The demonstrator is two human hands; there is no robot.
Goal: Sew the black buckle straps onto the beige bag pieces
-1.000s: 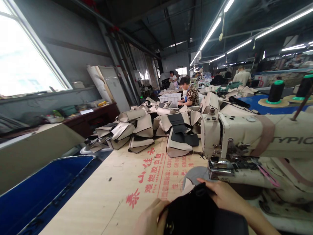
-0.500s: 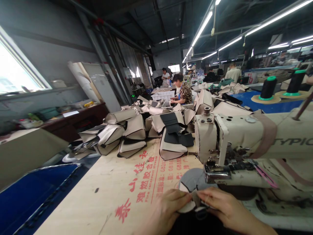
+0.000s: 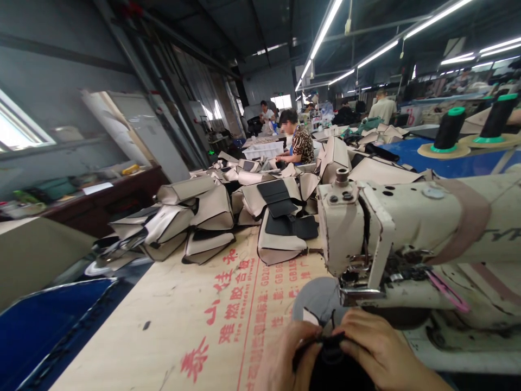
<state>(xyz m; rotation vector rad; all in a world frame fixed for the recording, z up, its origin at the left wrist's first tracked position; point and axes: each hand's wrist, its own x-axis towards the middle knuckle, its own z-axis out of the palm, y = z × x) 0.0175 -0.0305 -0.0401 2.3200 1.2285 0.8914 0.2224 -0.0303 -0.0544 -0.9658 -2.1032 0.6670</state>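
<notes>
My left hand (image 3: 290,350) and my right hand (image 3: 376,347) are both closed, pinching the edge of a black and beige fabric piece (image 3: 334,369) between thumbs and fingers. The black side hangs toward me, and small beige flaps with dark trim poke up between the hands. Just beyond it lies a grey round plate (image 3: 311,298) set on the plywood table (image 3: 171,304). Right beside my right hand stands an off-white sewing machine (image 3: 345,212); the piece is in front of its arm, apart from the needle area. The fingers cover part of the piece.
Sewn beige and black bag-like pieces (image 3: 211,209) are heaped across the back of the table. Black thread cones (image 3: 448,130) stand at the right. A blue-lined bin (image 3: 52,326) is at the left. A co-worker (image 3: 299,144) sits beyond the heap.
Both hands have turned the piece, so its black side now faces me where more beige showed before. The thumbs have moved lower onto its near side. The view has shifted slightly right.
</notes>
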